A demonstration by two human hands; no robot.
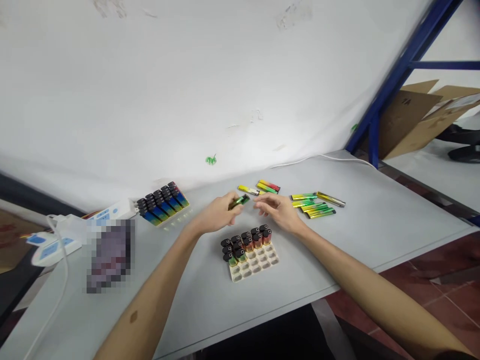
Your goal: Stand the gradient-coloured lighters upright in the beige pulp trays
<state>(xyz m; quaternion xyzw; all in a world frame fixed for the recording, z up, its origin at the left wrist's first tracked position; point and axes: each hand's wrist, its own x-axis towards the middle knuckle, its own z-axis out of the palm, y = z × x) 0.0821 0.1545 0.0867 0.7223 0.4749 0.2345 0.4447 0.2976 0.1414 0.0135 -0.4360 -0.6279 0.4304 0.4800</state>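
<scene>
My left hand (221, 212) is closed around a shiny green stick (239, 201) with a dark end, held above the table and pointing to the right. Just right of that dark end is my right hand (275, 209), its fingers curled and thumb and fingertips close together. Whatever it pinches, if anything, is too small to make out. Below both hands sits a cream tray (253, 267) with rows of oval holes. Several black-topped sticks (247, 241), red and green, stand upright in its back and left holes; the front right holes have none.
Loose yellow-green sticks (318, 207) lie right of my hands, and others (268, 186) lie behind. A second group of blue black-topped sticks (163, 202) stands at left, beside white power strips (108, 215) and a blurred patch. A white cable (322, 156) runs along the wall.
</scene>
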